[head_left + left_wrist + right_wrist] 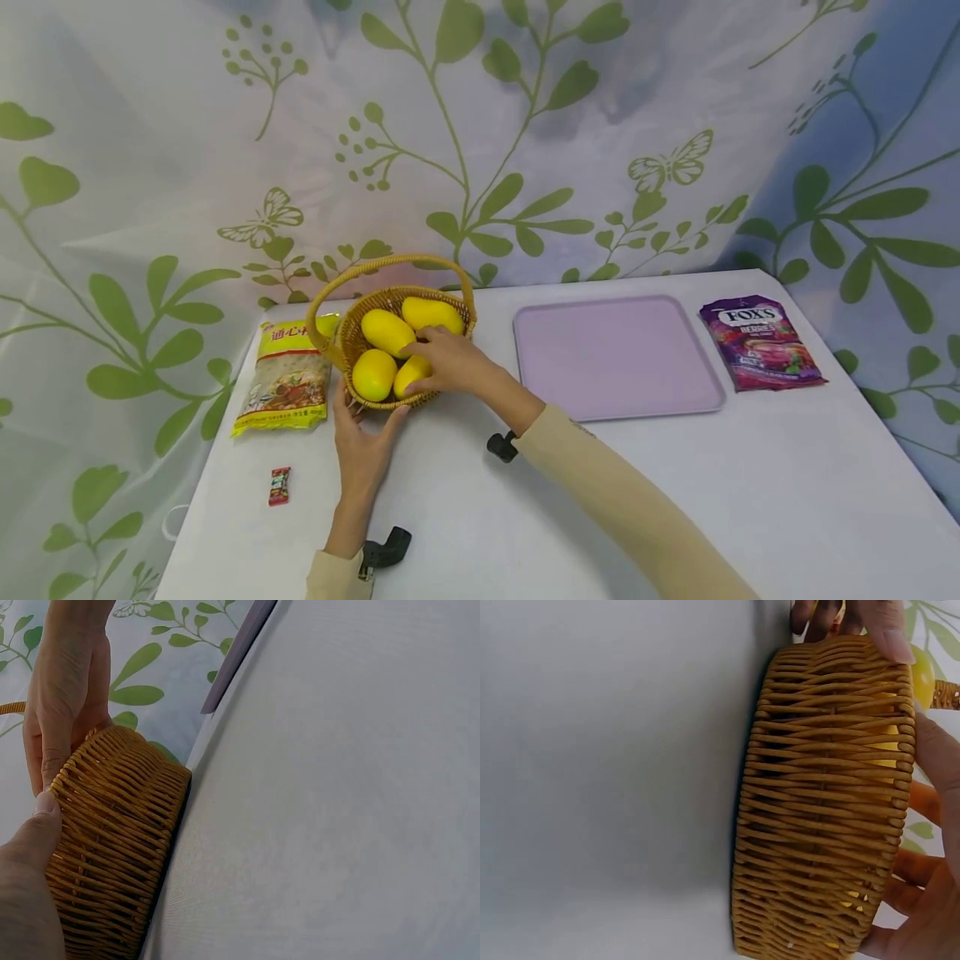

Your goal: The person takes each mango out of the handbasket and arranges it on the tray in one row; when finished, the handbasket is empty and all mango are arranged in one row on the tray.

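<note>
A wicker basket point(347, 333) with a tall arched handle stands at the back left of the table, holding several yellow mangoes point(387, 333). My left hand point(362, 446) grips its front left side, the thumb point(46, 802) at the rim and the other fingers round the outside. Over the basket's front right edge reaches my right hand point(453, 362), its thumb and fingers round the front right mango point(412, 372). That mango is partly hidden by the hand. In the right wrist view, yellow shows through the weave behind the rim.
Left of the basket lies a yellow-and-clear food packet point(288, 379), with a small red wrapped candy point(279, 486) nearer the front. A pale purple tray point(615, 358) lies to the right. Beyond it is a purple FOX'S candy bag point(761, 346). A leaf-patterned curtain point(525, 150) hangs behind the table.
</note>
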A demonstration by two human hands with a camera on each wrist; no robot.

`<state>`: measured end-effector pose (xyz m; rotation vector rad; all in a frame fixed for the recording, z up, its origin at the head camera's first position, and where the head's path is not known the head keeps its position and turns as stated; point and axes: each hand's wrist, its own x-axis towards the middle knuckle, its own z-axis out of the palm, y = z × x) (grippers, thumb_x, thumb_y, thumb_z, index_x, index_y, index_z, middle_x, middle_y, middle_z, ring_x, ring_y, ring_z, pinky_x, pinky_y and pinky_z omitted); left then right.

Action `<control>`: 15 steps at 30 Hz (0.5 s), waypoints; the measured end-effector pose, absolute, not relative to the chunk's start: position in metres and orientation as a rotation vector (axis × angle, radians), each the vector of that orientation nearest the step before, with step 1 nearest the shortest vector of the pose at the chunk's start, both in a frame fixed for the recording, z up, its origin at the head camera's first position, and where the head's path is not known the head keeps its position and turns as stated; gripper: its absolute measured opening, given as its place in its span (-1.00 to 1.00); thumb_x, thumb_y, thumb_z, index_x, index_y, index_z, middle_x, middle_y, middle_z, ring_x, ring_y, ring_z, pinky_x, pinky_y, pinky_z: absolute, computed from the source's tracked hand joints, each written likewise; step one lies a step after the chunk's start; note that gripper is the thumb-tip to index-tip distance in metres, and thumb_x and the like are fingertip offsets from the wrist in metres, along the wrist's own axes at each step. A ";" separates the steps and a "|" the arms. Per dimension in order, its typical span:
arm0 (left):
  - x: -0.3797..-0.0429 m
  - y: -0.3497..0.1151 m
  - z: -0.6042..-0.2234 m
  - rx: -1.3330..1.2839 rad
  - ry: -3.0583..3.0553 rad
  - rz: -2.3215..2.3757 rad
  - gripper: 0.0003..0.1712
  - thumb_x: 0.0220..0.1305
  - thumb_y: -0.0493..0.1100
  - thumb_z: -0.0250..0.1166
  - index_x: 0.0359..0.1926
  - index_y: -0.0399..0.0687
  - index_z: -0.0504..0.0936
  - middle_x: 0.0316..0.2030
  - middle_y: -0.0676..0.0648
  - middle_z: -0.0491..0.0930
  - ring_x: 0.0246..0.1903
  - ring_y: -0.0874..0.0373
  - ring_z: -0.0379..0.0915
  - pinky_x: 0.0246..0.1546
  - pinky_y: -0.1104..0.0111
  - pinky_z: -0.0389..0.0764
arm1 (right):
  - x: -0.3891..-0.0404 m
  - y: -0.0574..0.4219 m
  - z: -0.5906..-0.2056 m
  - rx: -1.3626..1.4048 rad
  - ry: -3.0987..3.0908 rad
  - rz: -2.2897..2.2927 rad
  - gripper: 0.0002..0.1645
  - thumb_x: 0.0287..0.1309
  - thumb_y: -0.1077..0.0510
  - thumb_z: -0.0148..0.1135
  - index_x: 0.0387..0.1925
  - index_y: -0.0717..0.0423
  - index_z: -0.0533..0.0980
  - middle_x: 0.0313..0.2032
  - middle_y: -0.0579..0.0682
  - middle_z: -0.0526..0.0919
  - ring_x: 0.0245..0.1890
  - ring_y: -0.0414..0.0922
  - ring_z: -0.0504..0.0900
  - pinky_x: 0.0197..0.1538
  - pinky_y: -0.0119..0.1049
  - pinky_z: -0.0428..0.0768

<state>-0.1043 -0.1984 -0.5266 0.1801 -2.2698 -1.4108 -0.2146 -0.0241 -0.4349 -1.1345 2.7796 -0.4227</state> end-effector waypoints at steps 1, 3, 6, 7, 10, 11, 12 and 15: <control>-0.103 -0.197 -0.528 0.180 -2.272 -1.416 0.19 0.05 -0.02 0.53 0.54 0.16 -0.05 0.40 -0.09 0.21 0.24 -0.02 0.30 0.17 0.10 0.38 | -0.214 -0.024 -0.435 -1.122 2.779 -0.401 -0.16 0.00 -0.46 0.25 0.28 -0.21 0.46 0.32 0.07 0.40 0.28 0.01 0.40 0.20 -0.05 0.54; -0.101 -0.195 -0.530 0.183 -2.276 -1.420 0.20 0.05 -0.01 0.53 0.55 0.15 -0.06 0.40 -0.10 0.22 0.23 -0.01 0.31 0.16 0.12 0.39 | -0.213 -0.026 -0.435 -1.097 2.765 -0.381 -0.16 -0.02 -0.45 0.28 0.27 -0.20 0.48 0.29 0.02 0.44 0.24 -0.03 0.43 0.20 -0.11 0.53; -0.098 -0.195 -0.532 0.193 -2.276 -1.410 0.21 0.04 -0.03 0.54 0.55 0.13 -0.07 0.39 -0.12 0.23 0.22 0.00 0.32 0.13 0.13 0.40 | -0.212 -0.030 -0.436 -1.086 2.741 -0.361 -0.16 -0.04 -0.45 0.31 0.24 -0.16 0.51 0.23 -0.04 0.50 0.18 -0.07 0.46 0.20 -0.19 0.51; -0.096 -0.196 -0.532 0.197 -2.270 -1.406 0.21 0.03 -0.04 0.55 0.54 0.13 -0.06 0.38 -0.12 0.24 0.21 -0.01 0.33 0.13 0.13 0.40 | -0.212 -0.032 -0.436 -1.090 2.735 -0.356 -0.15 -0.05 -0.46 0.31 0.23 -0.14 0.52 0.22 -0.05 0.52 0.15 -0.07 0.47 0.19 -0.20 0.52; -0.097 -0.200 -0.532 0.189 -2.269 -1.389 0.21 0.02 -0.07 0.55 0.54 0.13 -0.06 0.38 -0.12 0.24 0.21 -0.02 0.33 0.13 0.11 0.39 | -0.213 -0.037 -0.435 -1.084 2.739 -0.336 -0.14 -0.06 -0.48 0.31 0.20 -0.12 0.55 0.18 -0.06 0.55 0.13 -0.07 0.49 0.17 -0.20 0.53; -0.098 -0.201 -0.531 0.181 -2.272 -1.384 0.22 0.02 -0.07 0.55 0.54 0.14 -0.06 0.39 -0.12 0.23 0.21 -0.03 0.32 0.13 0.10 0.40 | -0.213 -0.038 -0.434 -1.072 2.741 -0.334 -0.14 -0.06 -0.49 0.31 0.20 -0.12 0.55 0.18 -0.06 0.55 0.13 -0.07 0.49 0.16 -0.19 0.53; -0.099 -0.202 -0.530 0.171 -2.276 -1.383 0.22 0.03 -0.07 0.55 0.55 0.14 -0.06 0.39 -0.12 0.23 0.22 -0.03 0.32 0.13 0.09 0.40 | -0.214 -0.039 -0.432 -1.057 2.745 -0.327 -0.14 -0.06 -0.49 0.30 0.19 -0.12 0.55 0.18 -0.06 0.54 0.14 -0.07 0.49 0.16 -0.18 0.54; -0.107 -0.204 -0.529 0.144 -2.282 -1.379 0.22 0.03 -0.06 0.55 0.55 0.14 -0.07 0.38 -0.14 0.24 0.22 -0.03 0.31 0.13 0.07 0.41 | -0.217 -0.038 -0.428 -1.008 2.751 -0.340 -0.16 -0.03 -0.47 0.31 0.19 -0.10 0.55 0.18 -0.04 0.53 0.16 -0.06 0.48 0.17 -0.16 0.55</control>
